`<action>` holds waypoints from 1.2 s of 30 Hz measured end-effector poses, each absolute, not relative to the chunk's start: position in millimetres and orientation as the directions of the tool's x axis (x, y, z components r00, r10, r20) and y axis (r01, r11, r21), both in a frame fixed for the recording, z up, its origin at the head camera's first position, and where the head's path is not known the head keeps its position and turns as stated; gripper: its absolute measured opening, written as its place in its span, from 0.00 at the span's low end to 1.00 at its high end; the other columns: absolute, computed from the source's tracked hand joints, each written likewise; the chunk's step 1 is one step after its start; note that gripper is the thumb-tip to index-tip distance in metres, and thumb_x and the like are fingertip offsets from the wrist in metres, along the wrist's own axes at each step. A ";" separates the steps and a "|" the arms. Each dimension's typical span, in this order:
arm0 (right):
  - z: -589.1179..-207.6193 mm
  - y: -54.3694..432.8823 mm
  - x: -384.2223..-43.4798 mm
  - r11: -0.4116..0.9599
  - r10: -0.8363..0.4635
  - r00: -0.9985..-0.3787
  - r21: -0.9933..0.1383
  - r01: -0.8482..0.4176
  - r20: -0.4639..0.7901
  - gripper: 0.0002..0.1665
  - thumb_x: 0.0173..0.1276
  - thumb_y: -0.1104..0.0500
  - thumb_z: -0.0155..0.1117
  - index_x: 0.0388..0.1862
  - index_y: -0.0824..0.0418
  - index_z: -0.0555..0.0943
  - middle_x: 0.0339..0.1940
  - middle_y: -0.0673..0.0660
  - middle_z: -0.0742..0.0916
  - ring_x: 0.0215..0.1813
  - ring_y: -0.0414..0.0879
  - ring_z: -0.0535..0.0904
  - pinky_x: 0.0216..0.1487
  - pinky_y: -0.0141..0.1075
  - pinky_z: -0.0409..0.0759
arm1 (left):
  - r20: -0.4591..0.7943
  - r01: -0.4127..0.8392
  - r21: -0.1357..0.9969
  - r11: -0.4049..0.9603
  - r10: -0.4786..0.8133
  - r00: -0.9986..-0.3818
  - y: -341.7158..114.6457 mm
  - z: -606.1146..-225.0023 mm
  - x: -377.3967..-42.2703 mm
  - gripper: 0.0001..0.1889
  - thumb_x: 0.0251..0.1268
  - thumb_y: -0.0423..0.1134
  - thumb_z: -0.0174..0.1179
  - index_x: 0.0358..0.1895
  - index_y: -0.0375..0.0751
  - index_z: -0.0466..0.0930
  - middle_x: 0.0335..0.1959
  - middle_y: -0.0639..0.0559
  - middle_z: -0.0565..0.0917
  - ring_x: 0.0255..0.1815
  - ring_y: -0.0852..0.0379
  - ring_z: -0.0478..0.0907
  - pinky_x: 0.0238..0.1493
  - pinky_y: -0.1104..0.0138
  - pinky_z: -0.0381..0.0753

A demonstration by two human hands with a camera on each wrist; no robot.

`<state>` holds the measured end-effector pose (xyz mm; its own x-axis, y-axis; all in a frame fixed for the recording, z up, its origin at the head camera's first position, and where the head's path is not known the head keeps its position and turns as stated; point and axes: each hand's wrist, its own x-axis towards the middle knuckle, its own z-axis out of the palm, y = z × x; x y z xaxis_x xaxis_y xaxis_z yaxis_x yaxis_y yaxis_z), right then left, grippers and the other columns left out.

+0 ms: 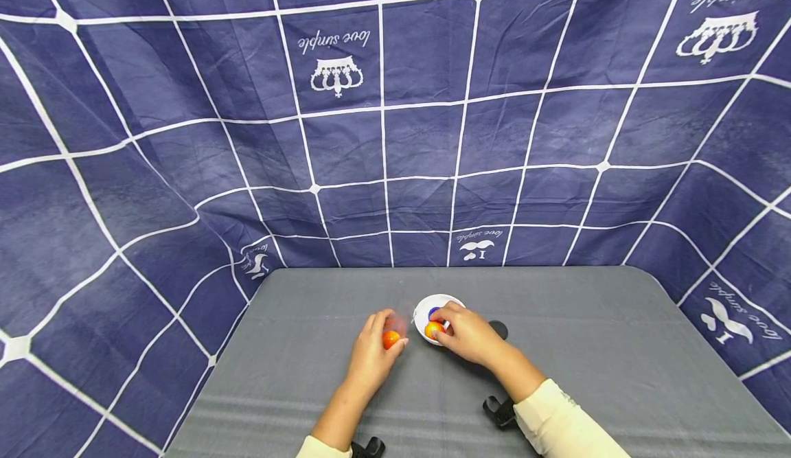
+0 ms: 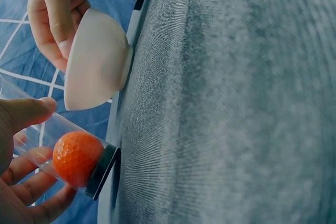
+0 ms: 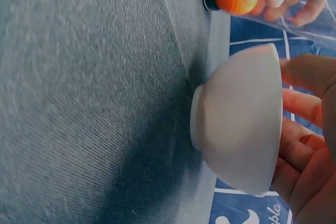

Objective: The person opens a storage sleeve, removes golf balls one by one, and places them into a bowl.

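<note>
My left hand point(image 1: 372, 351) holds a clear tube point(image 2: 39, 135), thumb on one side and fingers on the other. Inside the tube, an orange golf ball point(image 2: 77, 158) lies against its dark end point(image 2: 102, 171), which is close to the table. To the right stands a white bowl point(image 3: 244, 121), upright. My right hand point(image 1: 472, 334) reaches over the bowl's rim, thumb and fingers around an orange ball point(image 1: 434, 329) in it. A blue ball point(image 1: 434, 313) shows beside that one, partly covered by the fingers. Both wrist views see only the bowl's outside, so its contents are hidden there.
A dark round disc point(image 1: 498, 329) lies on the grey table point(image 1: 309, 375), just beyond my right hand. Blue cloth point(image 1: 420, 142) with white lines hangs behind the table and along both sides. Black wrist mounts point(image 1: 498, 411) sit under the forearms.
</note>
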<state>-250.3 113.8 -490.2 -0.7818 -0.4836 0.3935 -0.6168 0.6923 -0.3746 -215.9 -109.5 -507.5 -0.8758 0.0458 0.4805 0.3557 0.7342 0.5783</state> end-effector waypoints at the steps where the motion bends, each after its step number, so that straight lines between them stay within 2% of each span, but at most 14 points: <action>1: -490.6 113.7 -251.1 0.690 -0.485 -0.777 -0.371 -0.622 0.401 0.12 0.63 0.57 0.72 0.44 0.58 0.86 0.40 0.51 0.85 0.34 0.41 0.81 0.40 0.36 0.81 | 0.483 0.355 0.578 0.735 0.042 -0.874 -109.7 -508.1 -216.2 0.30 0.48 0.36 0.79 0.56 0.41 0.77 0.45 0.45 0.84 0.45 0.47 0.85 0.50 0.53 0.83; 6: -494.1 112.6 -255.4 0.690 -0.486 -0.773 -0.364 -0.625 0.407 0.08 0.62 0.58 0.73 0.40 0.56 0.86 0.36 0.50 0.85 0.34 0.41 0.80 0.40 0.37 0.81 | 0.482 0.344 0.578 0.740 0.031 -0.876 -110.3 -509.5 -217.1 0.31 0.48 0.37 0.80 0.56 0.40 0.77 0.45 0.45 0.84 0.46 0.47 0.85 0.51 0.53 0.83; 16: -496.6 112.0 -256.5 0.705 -0.478 -0.778 -0.350 -0.617 0.409 0.08 0.60 0.60 0.74 0.39 0.56 0.86 0.36 0.49 0.84 0.33 0.41 0.81 0.38 0.36 0.80 | 0.471 0.350 0.600 0.719 0.037 -0.881 -110.5 -509.8 -217.6 0.31 0.48 0.36 0.79 0.57 0.41 0.77 0.47 0.44 0.85 0.47 0.47 0.85 0.52 0.52 0.83; 26: -492.0 111.3 -253.7 0.687 -0.472 -0.781 -0.385 -0.616 0.408 0.09 0.60 0.61 0.73 0.40 0.59 0.86 0.35 0.51 0.83 0.30 0.36 0.74 0.33 0.29 0.74 | 0.454 0.355 0.631 0.690 0.042 -0.890 -110.8 -511.8 -217.1 0.32 0.49 0.35 0.78 0.61 0.41 0.78 0.50 0.43 0.87 0.50 0.46 0.86 0.55 0.52 0.83; 30: -492.7 112.9 -253.6 0.686 -0.464 -0.788 -0.399 -0.609 0.405 0.09 0.60 0.63 0.73 0.40 0.60 0.86 0.34 0.52 0.83 0.30 0.35 0.75 0.34 0.28 0.76 | 0.458 0.361 0.639 0.679 0.041 -0.888 -111.3 -512.3 -217.1 0.33 0.49 0.35 0.79 0.62 0.41 0.78 0.51 0.42 0.87 0.50 0.46 0.86 0.56 0.52 0.83; 36: -491.5 115.0 -252.2 0.669 -0.445 -0.793 -0.434 -0.603 0.416 0.09 0.60 0.63 0.73 0.40 0.59 0.86 0.33 0.51 0.84 0.32 0.39 0.79 0.36 0.28 0.78 | 0.469 0.360 0.642 0.677 0.024 -0.883 -110.9 -514.5 -218.0 0.32 0.47 0.35 0.79 0.59 0.41 0.78 0.49 0.45 0.88 0.48 0.49 0.87 0.54 0.54 0.83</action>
